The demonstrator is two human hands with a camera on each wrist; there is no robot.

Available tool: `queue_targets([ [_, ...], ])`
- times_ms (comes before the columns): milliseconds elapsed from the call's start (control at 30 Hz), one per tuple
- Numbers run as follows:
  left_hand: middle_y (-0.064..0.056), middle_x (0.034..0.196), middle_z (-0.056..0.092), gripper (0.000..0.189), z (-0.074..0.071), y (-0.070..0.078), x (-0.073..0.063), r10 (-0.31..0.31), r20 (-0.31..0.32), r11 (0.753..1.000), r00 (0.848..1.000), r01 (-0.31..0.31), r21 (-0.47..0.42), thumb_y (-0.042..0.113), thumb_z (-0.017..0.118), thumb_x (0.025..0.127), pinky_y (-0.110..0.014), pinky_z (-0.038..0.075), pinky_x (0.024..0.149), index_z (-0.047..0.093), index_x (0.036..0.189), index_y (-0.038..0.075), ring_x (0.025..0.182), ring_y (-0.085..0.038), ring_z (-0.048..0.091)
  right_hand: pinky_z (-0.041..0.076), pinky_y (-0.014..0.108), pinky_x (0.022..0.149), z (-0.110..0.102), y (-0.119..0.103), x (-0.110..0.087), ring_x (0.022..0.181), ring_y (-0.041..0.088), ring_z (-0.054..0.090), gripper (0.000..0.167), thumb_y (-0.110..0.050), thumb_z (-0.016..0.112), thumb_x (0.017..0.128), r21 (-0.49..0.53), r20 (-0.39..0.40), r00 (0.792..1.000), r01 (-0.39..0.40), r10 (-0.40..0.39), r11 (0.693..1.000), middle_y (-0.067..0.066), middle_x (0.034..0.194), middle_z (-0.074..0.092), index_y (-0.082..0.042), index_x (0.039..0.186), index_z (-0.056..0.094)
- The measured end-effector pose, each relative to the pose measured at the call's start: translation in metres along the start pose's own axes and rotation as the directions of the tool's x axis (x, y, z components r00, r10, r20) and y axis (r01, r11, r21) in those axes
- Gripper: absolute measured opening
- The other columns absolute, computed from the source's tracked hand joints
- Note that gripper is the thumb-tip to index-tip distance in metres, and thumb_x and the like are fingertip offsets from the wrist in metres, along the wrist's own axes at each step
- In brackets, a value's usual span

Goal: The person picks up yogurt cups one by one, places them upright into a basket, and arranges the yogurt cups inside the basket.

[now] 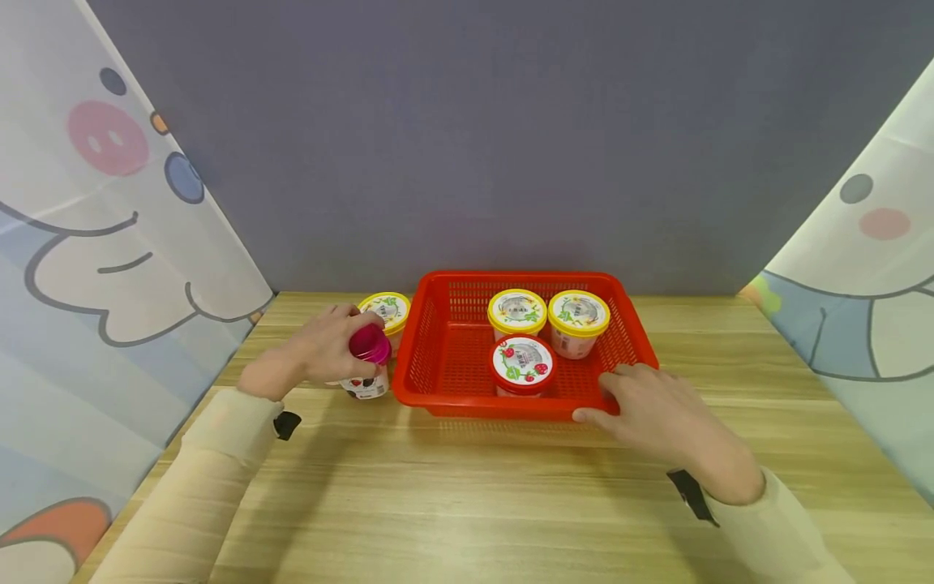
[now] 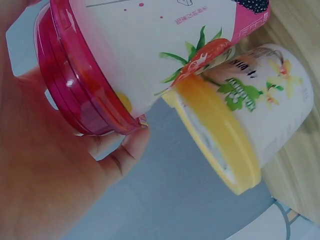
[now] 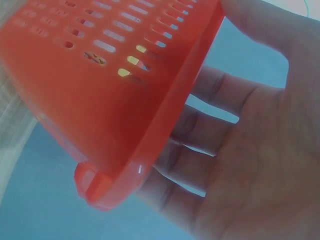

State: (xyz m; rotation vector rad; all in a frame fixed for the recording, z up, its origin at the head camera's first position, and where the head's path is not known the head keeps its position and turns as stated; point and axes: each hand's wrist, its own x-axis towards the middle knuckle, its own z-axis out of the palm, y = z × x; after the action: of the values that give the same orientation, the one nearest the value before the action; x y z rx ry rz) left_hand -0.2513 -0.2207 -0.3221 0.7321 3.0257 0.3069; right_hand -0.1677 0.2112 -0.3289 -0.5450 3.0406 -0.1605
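Note:
My left hand (image 1: 336,345) grips a white tub (image 2: 135,45) by its magenta lid (image 1: 370,345), fingers on one side and thumb on the other. Berries are printed on the tub's side. Close behind it stands a yellow-lidded tub (image 1: 387,308), partly hidden by my hand. On the right, my right hand (image 1: 664,410) holds the red plastic basket (image 1: 452,400) at its front right corner, with fingers over the rim and the thumb at the front. Inside the basket stand two yellow-lidded tubs (image 1: 579,314) and one red-lidded tub (image 1: 522,363), all upright.
A light wood table (image 1: 452,503) carries everything. Behind it rises a grey wall panel (image 1: 467,146). Cartoon-printed sheets (image 1: 117,219) flank the table on both sides.

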Motion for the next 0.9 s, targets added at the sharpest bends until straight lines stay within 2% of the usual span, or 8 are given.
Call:
queue_targets([
  [300,-0.023,0.124,0.052,0.057,-0.027,0.009,-0.004,0.013,-0.086,0.999,0.996,-0.010,0.030,0.037,0.076,0.078,-0.053,0.050,0.080,0.062,0.129,0.014,0.114,-0.042,0.044,0.048,0.046,0.063,0.001,0.000,0.000,0.079,0.023,0.059,0.051,-0.065,0.068,0.086,0.003,-0.013,1.000,0.007,-0.007,1.000,0.001,0.091,0.063,-0.015,0.096,0.068],
  [500,-0.020,0.122,0.053,0.060,-0.045,0.017,-0.003,-0.023,-0.083,0.997,0.996,0.030,0.077,0.041,0.076,0.080,-0.054,0.050,0.078,0.060,0.133,0.017,0.111,-0.039,0.046,0.050,0.050,0.066,0.001,0.000,0.000,0.083,0.026,0.061,0.054,-0.065,0.068,0.086,0.002,-0.009,1.000,0.004,-0.004,1.000,0.004,0.096,0.066,-0.013,0.101,0.069],
  [633,-0.020,0.123,0.052,0.057,-0.054,0.020,-0.001,-0.023,-0.078,0.998,0.997,0.028,0.063,0.042,0.075,0.082,-0.053,0.050,0.078,0.060,0.131,0.017,0.112,-0.040,0.044,0.050,0.050,0.066,0.001,0.000,0.000,0.083,0.026,0.061,0.055,-0.065,0.068,0.086,0.003,-0.002,1.000,0.003,-0.003,1.000,0.003,0.095,0.065,-0.013,0.101,0.069],
  [900,-0.019,0.126,0.049,0.053,-0.070,0.031,0.003,-0.020,-0.106,0.999,0.994,0.024,0.039,0.043,0.076,0.082,-0.053,0.050,0.078,0.060,0.127,0.019,0.115,-0.039,0.043,0.050,0.049,0.066,0.000,0.001,0.001,0.082,0.024,0.059,0.054,-0.065,0.069,0.085,-0.002,-0.002,1.000,0.007,-0.007,1.000,0.003,0.094,0.065,-0.013,0.100,0.069],
])
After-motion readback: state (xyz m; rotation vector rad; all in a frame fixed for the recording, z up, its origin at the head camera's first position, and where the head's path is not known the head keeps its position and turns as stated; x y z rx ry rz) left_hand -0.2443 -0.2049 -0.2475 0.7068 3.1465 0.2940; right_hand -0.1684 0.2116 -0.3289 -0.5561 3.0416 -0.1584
